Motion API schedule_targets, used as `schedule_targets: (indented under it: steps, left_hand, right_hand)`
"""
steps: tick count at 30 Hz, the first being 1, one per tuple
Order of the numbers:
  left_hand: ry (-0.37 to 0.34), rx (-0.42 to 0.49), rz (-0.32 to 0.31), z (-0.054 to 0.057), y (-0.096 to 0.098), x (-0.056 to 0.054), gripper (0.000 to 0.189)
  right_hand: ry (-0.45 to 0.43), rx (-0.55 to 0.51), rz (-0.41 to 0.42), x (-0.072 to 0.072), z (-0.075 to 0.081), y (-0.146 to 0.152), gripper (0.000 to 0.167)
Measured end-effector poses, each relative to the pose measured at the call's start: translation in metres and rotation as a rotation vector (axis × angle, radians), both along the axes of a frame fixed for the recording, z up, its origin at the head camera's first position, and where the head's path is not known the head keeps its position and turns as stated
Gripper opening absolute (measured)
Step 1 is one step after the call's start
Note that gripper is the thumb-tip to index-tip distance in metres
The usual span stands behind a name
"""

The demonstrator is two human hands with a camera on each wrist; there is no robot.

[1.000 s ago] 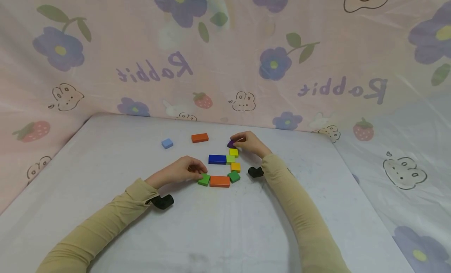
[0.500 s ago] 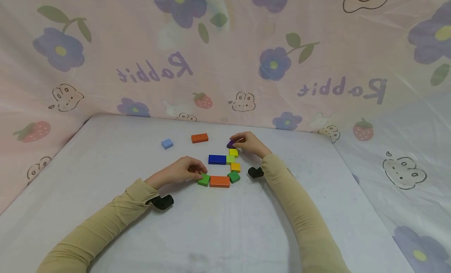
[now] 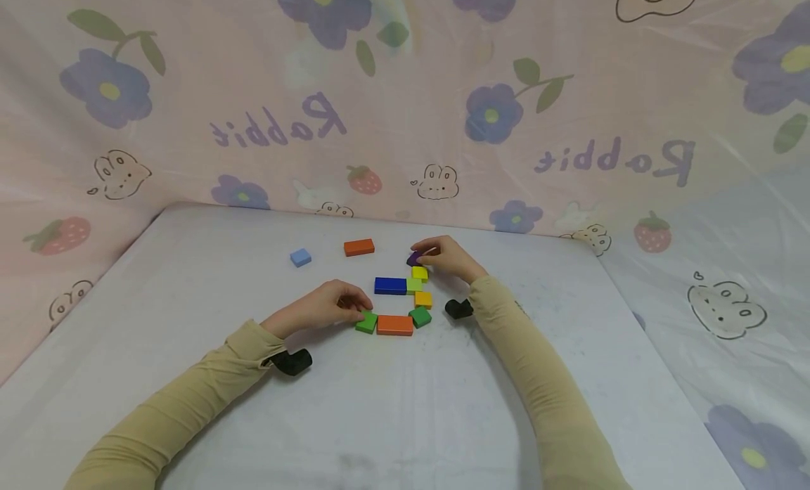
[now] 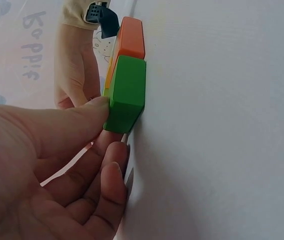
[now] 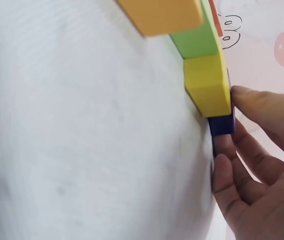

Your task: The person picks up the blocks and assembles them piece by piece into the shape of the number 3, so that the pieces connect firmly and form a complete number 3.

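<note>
My left hand (image 3: 323, 308) pinches a green block (image 3: 366, 323) at the left end of the front row; in the left wrist view the thumb lies on this green block (image 4: 128, 82), fingers behind it. Right of it are an orange block (image 3: 395, 325) and a darker green block (image 3: 420, 317). Farther back, my right hand (image 3: 446, 256) pinches a small purple block (image 3: 414, 259), partly hidden by the fingers. A yellow block (image 5: 209, 85) sits against the purple block (image 5: 223, 125) in the right wrist view.
An amber block (image 3: 423, 300), a lime block (image 3: 414, 286) and a long dark blue block (image 3: 390, 286) lie between the hands. Toward the back are a red-orange block (image 3: 358, 247) and a light blue block (image 3: 300, 257). A patterned curtain (image 3: 405, 124) rises behind the white table (image 3: 354, 413).
</note>
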State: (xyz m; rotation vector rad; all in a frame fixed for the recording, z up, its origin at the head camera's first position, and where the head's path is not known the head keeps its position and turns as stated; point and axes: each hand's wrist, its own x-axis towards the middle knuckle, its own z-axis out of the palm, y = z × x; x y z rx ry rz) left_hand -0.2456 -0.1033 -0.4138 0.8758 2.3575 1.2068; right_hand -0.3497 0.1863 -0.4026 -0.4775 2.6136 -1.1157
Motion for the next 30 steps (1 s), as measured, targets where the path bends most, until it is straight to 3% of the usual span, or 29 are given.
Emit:
schedule_targets:
  steps: [25,30]
  left_hand:
    - [-0.003,0.001,0.006,0.0009,-0.0002,0.0025,0.017]
    - [0.010,0.004,0.005,0.0014,-0.0004,0.0030,0.016]
  right_hand:
    - [-0.012,0.000,-0.029,0.0038,0.0003,-0.0064,0.026]
    - [0.011,0.025,-0.001,0.0038,0.0004,-0.0042,0.027]
